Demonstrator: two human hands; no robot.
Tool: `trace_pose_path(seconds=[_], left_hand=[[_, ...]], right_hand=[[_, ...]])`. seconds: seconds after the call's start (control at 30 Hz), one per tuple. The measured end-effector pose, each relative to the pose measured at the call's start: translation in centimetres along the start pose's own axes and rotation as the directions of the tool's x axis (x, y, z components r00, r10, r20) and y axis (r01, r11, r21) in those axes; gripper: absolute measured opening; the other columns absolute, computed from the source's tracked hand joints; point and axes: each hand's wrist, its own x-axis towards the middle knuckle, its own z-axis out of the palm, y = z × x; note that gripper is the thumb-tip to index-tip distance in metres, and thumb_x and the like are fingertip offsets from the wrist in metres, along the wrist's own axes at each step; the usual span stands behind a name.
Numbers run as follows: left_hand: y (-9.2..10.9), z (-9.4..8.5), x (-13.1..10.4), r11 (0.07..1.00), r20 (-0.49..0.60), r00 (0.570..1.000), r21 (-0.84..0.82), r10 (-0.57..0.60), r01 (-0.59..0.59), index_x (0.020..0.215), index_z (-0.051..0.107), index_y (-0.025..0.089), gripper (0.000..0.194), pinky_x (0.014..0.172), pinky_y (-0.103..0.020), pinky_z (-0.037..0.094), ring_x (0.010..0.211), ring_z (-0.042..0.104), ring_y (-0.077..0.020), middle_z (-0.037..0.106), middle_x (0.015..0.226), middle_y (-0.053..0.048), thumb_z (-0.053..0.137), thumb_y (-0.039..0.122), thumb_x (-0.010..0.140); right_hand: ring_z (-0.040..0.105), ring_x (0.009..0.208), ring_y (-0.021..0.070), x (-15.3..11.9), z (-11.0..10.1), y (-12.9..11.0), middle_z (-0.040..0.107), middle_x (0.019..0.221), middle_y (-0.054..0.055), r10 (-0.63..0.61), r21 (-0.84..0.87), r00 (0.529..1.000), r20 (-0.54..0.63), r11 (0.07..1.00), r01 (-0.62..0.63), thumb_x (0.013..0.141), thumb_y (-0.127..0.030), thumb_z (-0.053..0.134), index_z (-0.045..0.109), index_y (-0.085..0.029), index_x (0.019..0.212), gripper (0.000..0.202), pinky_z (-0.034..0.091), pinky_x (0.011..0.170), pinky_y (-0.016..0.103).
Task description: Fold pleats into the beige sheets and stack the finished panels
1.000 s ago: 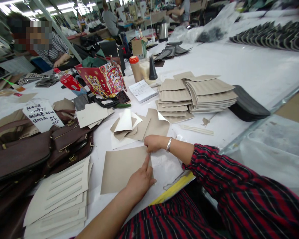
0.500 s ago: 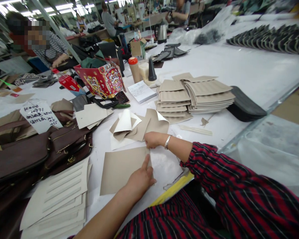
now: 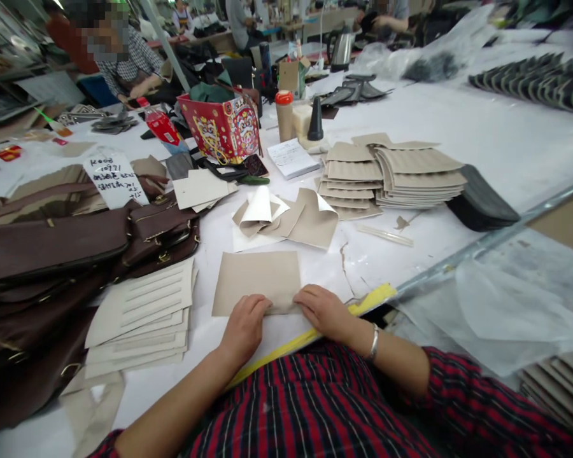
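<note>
A flat beige rectangular sheet (image 3: 258,277) lies on the white table in front of me. At its near edge, left of the near right corner, my left hand (image 3: 247,323) has its fingers pressed together on the edge. My right hand (image 3: 325,310) pinches the sheet's near right corner between thumb and fingers. Just beyond the sheet lie curled beige pieces with white backs (image 3: 310,219). Left of it is a fanned stack of pale slotted panels (image 3: 148,305).
Brown bags (image 3: 52,248) cover the left side. Stacked beige pieces (image 3: 415,172), a notepad (image 3: 292,158), a red patterned box (image 3: 224,130) and a dark cone (image 3: 316,121) stand farther back. A person (image 3: 134,63) sits at the far left.
Both hands have moved to the sheet's near edge, my right hand coming down from the far corner. The sheet has turned slightly. The camera view has shifted.
</note>
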Motion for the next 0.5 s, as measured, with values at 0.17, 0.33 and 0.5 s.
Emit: trace_pose_path(seconds=[0.17,0.33,0.5], left_hand=[[-0.3,1.3,-2.2,0.986,0.111,0.992,0.148,0.061,-0.077,0.111,0.055,0.024,0.035,0.079,-0.036,0.039,0.09,0.048,-0.0201,0.057,0.102,-0.005,0.041,0.009,0.082],[0.1,1.2,-3.2,0.978,0.147,0.982,0.151,0.123,-0.145,0.12,0.047,0.022,0.04,0.085,-0.039,0.037,0.1,0.045,-0.0222,0.056,0.112,-0.007,0.043,0.012,0.082],[-2.6,-1.3,-4.7,0.993,-0.155,0.982,0.029,-0.111,0.117,0.113,0.049,0.021,0.036,0.091,-0.039,0.038,0.103,0.046,-0.0199,0.054,0.109,-0.007,0.037,0.009,0.082]], right_hand=[[0.045,0.085,0.0174,-1.4,2.4,-1.7,0.057,0.09,0.007,-0.087,-0.177,0.996,-0.002,0.98,0.086,0.085,-0.015,0.041,0.057,-0.018,0.106,0.026,0.038,0.079,0.032],[0.044,0.086,0.0215,-1.2,2.6,-2.8,0.055,0.093,0.01,-0.152,-0.373,0.981,0.125,0.909,0.188,0.083,-0.015,0.044,0.052,-0.016,0.116,0.033,0.037,0.076,0.035],[0.047,0.087,0.023,-1.5,2.7,-4.0,0.056,0.097,0.012,-0.134,-0.461,0.982,0.13,0.869,0.18,0.079,-0.009,0.045,0.052,-0.015,0.114,0.036,0.038,0.077,0.037]])
